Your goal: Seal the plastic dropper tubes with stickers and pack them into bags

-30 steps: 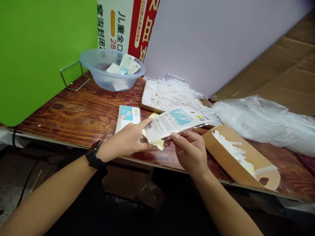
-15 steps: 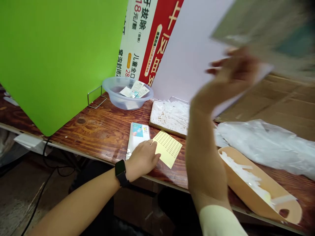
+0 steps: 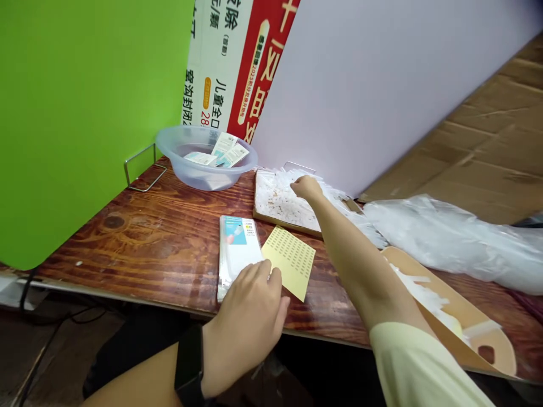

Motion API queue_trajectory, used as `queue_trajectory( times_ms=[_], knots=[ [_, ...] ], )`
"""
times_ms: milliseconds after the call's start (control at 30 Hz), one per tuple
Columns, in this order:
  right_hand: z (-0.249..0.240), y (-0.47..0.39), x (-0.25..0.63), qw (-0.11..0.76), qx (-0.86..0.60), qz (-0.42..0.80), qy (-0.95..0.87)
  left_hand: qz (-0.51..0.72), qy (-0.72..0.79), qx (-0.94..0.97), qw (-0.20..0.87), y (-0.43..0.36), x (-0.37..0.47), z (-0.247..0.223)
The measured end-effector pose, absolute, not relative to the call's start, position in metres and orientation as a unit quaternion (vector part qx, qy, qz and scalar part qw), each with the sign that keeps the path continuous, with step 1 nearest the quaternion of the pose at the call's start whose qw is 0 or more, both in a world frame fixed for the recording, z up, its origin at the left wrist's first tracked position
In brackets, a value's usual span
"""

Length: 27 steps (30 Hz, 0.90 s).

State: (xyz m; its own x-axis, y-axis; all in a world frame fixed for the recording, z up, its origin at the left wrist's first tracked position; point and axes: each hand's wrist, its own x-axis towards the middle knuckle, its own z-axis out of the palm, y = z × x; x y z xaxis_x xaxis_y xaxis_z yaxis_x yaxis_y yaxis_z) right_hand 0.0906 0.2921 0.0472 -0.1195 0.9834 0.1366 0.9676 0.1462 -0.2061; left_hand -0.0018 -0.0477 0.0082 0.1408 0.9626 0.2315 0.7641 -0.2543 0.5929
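The basin (image 3: 190, 176) holds packets (image 3: 235, 155); the tray (image 3: 280, 219), white pieces (image 3: 265, 195). Whether right hand (image 3: 307, 187), above, or left hand (image 3: 250, 308) grips anything is unclear.

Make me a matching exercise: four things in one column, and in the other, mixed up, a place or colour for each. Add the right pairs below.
Things
1. Bowl
2. Right hand
3. Sheet
4. Left hand

Place or colour
A. Pale yellow with rows of small marks
B. At the near end of the stack of packets
C. Pale blue and see-through
D. At the tray of white pieces

Right pairs: 1-C, 2-D, 3-A, 4-B
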Motion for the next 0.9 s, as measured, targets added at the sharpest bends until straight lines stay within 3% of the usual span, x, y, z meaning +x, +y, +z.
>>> queue_trajectory(
  times_ms=[333, 600, 767, 900],
  knots=[
    [0.019, 0.346, 0.081, 0.087, -0.714, -0.004, -0.695, 0.247, 0.58, 0.758, 0.167, -0.031, 0.006, -0.007],
    [0.028, 0.36, 0.025, 0.096, -0.626, 0.022, -0.774, 0.229, 0.564, 0.776, 0.166, -0.016, 0.009, -0.018],
    [0.015, 0.344, -0.003, 0.096, -0.595, 0.061, -0.796, 0.282, 0.581, 0.758, 0.097, -0.02, 0.009, -0.02],
    [0.038, 0.322, 0.011, 0.128, -0.583, 0.079, -0.798, 0.324, 0.588, 0.741, -0.011, -0.025, 0.005, -0.017]
  ],
)
